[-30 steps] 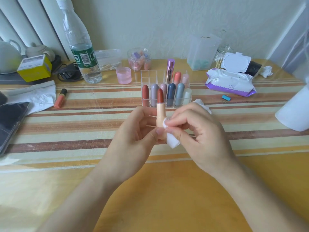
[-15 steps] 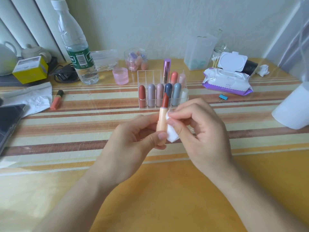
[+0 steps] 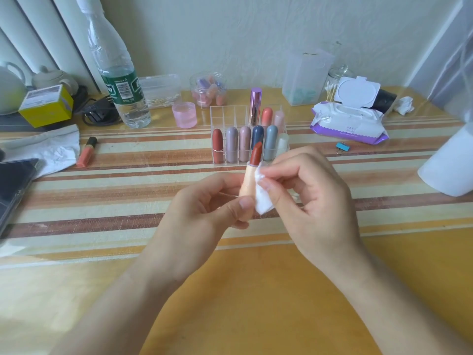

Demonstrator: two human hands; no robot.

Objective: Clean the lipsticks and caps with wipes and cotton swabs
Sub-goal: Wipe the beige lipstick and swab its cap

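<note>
Lipstick (image 3: 248, 181) gripped by left hand (image 3: 202, 213) fingers, right hand (image 3: 320, 198) fingers pinching wipe (image 3: 262, 202) against its tube

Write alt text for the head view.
The left hand grips an uncapped peach-cased lipstick over a striped table while the right hand pinches a white wipe against its case. Behind stand a clear organizer of capped lipsticks, an open wipes pack and a water bottle.
</note>
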